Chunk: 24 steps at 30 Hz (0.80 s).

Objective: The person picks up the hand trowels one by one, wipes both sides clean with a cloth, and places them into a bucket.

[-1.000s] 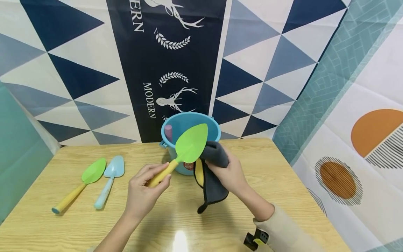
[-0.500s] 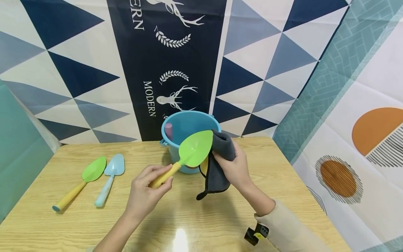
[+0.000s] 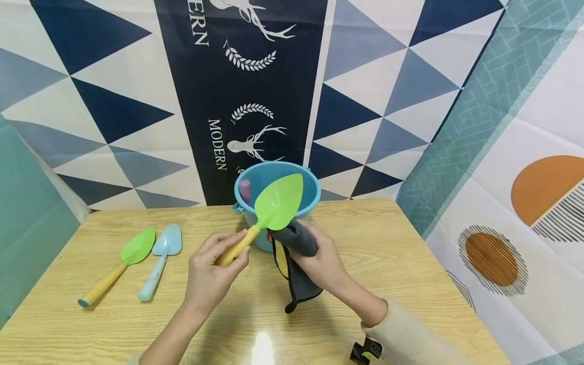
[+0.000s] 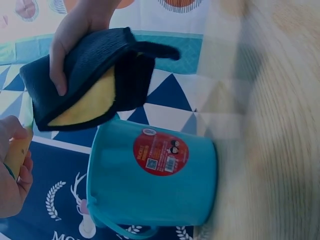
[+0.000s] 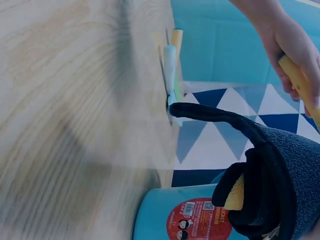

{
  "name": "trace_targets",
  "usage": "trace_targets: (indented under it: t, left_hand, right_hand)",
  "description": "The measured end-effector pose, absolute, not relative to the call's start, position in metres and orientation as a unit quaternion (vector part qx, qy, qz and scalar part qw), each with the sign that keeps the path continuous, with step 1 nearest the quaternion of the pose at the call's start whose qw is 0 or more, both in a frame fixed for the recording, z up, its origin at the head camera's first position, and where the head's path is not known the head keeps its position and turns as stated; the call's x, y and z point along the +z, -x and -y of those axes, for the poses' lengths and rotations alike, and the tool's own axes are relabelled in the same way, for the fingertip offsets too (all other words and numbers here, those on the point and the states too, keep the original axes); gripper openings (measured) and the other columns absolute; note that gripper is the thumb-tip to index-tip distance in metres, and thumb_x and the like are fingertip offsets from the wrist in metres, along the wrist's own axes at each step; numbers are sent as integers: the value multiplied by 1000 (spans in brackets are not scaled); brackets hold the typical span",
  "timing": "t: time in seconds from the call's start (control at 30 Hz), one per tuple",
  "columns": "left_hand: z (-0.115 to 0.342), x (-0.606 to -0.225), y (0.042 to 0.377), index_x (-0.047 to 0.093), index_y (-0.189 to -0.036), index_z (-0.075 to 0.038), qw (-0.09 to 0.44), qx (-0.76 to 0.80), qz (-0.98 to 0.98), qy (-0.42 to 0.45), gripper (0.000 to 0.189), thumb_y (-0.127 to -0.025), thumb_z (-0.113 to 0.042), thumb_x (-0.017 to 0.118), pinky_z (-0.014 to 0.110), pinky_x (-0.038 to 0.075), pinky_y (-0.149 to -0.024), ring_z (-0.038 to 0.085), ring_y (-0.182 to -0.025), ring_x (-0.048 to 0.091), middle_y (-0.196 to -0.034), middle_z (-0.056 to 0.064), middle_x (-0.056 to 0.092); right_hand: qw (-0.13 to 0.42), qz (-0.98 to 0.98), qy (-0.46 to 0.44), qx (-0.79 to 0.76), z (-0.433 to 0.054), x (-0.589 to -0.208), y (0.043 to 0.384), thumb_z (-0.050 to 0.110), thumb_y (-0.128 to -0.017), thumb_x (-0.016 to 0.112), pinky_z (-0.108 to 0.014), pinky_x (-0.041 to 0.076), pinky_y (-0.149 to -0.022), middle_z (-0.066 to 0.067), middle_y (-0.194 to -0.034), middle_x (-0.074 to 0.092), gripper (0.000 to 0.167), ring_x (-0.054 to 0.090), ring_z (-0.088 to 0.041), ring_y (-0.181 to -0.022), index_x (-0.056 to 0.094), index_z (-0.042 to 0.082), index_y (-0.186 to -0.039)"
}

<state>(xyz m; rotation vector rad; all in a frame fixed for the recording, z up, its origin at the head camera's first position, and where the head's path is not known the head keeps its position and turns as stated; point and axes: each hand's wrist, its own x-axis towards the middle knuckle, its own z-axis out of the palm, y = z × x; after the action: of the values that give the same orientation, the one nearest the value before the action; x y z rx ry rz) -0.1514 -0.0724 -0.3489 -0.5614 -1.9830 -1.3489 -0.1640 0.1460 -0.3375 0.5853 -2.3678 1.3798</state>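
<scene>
My left hand (image 3: 210,271) grips the yellow handle of a toy trowel (image 3: 279,202), its green, leaf-shaped blade raised at a slant in front of the bucket. A folded dark grey cloth (image 3: 298,239) with a yellow inner side is held in my right hand (image 3: 325,261). It lies at the blade's lower right edge, partly behind it in the head view; whether they touch, I cannot tell. In the left wrist view the cloth (image 4: 90,75) hangs between thumb and fingers, its yellow side (image 4: 90,102) showing. A loop dangles from one corner.
Behind both hands stands a blue bucket (image 3: 312,195) with a purple-handled item (image 3: 244,190) inside. On the table's left lie a second green trowel (image 3: 138,247) with a yellow handle and a light blue trowel (image 3: 168,241). Patterned cloth walls (image 3: 365,106) enclose the table.
The cloth and right hand shifted right along the blade, then back left and toward me. The trowel's blade dipped slightly and rose again. The left hand kept its grip.
</scene>
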Motion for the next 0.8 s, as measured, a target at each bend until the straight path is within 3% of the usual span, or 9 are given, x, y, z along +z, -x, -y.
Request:
trace_targets:
  t: [0.17, 0.4, 0.6, 0.8]
  left_hand:
    - [70, -347, 150, 72, -105, -7, 324, -527, 756, 214, 34, -72, 4, 74, 14, 46, -50, 6, -71, 55, -94, 6, 67]
    - [68, -347, 145, 73, -104, -11, 280, -557, 756, 199, 34, -73, 2, 75, 19, 48, -50, 6, -74, 55, -96, 2, 67]
    - [66, -347, 141, 73, -104, -13, 246, -566, 758, 212, 33, -74, 1, 74, 23, 51, -54, 8, -79, 57, -96, 0, 67]
    - [64, -345, 140, 72, -104, -11, 246, -568, 754, 221, 33, -75, 2, 74, 22, 50, -52, 8, -77, 56, -96, 1, 66]
  right_hand:
    - [160, 842, -214, 469, -150, -338, 164, 3, -80, 67, -40, 48, -86, -7, -119, 61, 43, 58, -22, -105, 59, 13, -122]
    - [200, 814, -108, 535, -166, -321, 177, 9, -85, 66, -38, 48, -88, -10, -122, 61, 47, 58, -24, -109, 54, 14, -130]
    - [236, 776, -85, 579, -171, -314, 183, 4, -85, 64, -22, 49, -86, -10, -121, 59, 45, 57, -16, -107, 53, 10, -129]
    - [219, 774, -119, 582, -166, -315, 180, 1, -83, 66, -24, 49, -87, -12, -119, 60, 46, 57, -6, -103, 53, 8, -127]
